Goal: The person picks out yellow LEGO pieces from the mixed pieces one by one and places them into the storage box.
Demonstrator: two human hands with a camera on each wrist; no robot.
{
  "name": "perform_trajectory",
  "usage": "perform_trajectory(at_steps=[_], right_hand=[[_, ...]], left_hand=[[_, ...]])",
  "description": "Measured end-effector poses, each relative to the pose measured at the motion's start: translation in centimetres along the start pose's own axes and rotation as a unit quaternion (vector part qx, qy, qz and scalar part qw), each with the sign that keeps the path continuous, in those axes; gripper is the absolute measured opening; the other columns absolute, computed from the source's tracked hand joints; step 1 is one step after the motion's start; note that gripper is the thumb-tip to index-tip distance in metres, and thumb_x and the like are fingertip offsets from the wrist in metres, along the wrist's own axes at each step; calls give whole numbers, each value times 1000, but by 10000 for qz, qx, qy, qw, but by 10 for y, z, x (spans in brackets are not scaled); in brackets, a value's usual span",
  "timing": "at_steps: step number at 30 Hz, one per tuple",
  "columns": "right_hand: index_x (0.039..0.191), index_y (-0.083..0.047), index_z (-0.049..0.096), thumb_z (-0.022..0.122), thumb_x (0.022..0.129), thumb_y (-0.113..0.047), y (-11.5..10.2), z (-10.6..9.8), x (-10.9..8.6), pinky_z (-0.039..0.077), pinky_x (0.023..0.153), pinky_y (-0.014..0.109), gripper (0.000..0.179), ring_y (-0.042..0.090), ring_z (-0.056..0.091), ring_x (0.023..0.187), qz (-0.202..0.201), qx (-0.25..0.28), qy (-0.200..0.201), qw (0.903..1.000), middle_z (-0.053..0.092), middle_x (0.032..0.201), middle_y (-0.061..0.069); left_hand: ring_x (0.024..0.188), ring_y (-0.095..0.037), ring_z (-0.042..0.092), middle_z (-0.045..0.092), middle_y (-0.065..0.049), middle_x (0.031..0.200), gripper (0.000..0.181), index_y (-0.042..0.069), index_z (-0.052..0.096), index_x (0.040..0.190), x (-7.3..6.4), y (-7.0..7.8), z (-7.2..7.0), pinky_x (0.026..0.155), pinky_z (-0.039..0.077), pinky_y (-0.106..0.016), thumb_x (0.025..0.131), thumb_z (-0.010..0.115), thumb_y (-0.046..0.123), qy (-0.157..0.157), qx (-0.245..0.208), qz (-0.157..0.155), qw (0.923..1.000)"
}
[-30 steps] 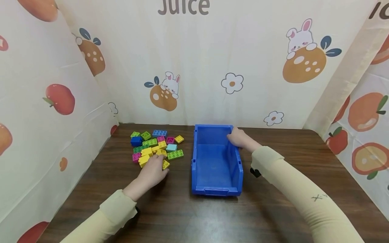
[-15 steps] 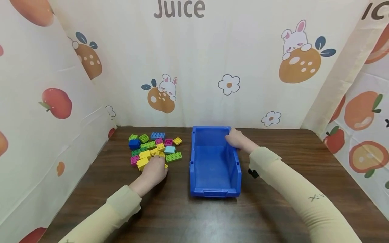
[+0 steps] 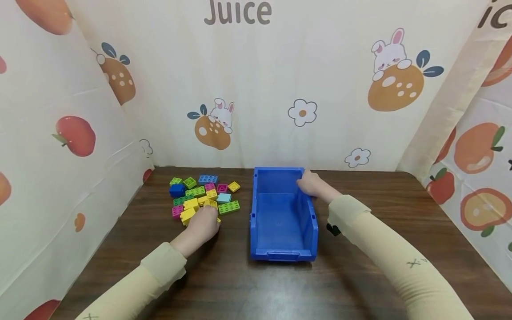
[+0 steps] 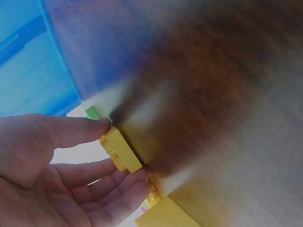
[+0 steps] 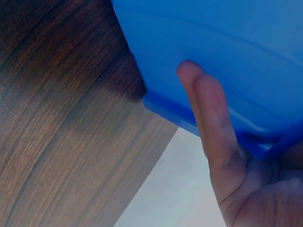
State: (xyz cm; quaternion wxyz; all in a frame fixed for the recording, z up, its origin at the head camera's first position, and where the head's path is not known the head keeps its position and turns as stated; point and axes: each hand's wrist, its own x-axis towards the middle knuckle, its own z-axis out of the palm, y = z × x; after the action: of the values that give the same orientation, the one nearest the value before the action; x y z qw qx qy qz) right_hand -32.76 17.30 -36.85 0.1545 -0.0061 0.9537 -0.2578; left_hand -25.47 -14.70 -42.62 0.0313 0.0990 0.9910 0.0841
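Observation:
My left hand (image 3: pixel 201 224) is at the near side of a cluster of toy building bricks. In the left wrist view its thumb and fingers pinch a small yellow brick (image 4: pixel 122 150) by its two ends, close over the table. Another yellow brick (image 4: pixel 166 215) lies just past the fingertips. With my right hand (image 3: pixel 314 183) I grip the far right rim of a blue plastic bin (image 3: pixel 280 222). The right wrist view shows straight fingers (image 5: pixel 215 111) lying along the bin's outer wall, while the rim runs between them and the palm.
Left of the bin are a dark blue brick (image 3: pixel 177 190), a long lime green brick (image 3: pixel 229 207), a light blue brick (image 3: pixel 224 198) and several pink, green and yellow ones. A brown wooden table (image 3: pixel 288 293) carries everything. Printed curtains (image 3: pixel 256 89) enclose its back and sides.
The left hand's fingers have drawn in over a yellow brick at the near side of the cluster. My right hand stays on the bin's rim, and the head view has shifted slightly.

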Motion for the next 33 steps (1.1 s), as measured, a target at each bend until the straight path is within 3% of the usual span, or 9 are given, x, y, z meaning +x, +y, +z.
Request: perform_trajectory(at_steps=[9,19,33], right_hand=[[139,18,13,33,99,-20,0,0,-2,57,61,42,59,21,59,50,-48,-13,25,10000,52,107,35],[137,19,17,33,98,-19,0,0,0,58,61,43,56,29,64,60,-46,95,47,9999,49,116,39],[137,20,17,33,98,-18,-1,-1,-3,57,59,41,56,29,64,61,-110,75,40,9999,50,115,40]], left_hand=[[65,-19,52,60,-9,76,23,-2,66,88,-10,10,-13,69,54,-36,79,76,17,93,-212,50,9997],[75,-20,59,64,-12,87,30,-1,66,99,-17,32,-41,72,56,-35,78,76,18,377,-322,339,9982],[89,-19,61,65,-9,106,37,5,66,113,-19,74,-85,80,55,-33,83,73,26,166,-681,637,9955]])
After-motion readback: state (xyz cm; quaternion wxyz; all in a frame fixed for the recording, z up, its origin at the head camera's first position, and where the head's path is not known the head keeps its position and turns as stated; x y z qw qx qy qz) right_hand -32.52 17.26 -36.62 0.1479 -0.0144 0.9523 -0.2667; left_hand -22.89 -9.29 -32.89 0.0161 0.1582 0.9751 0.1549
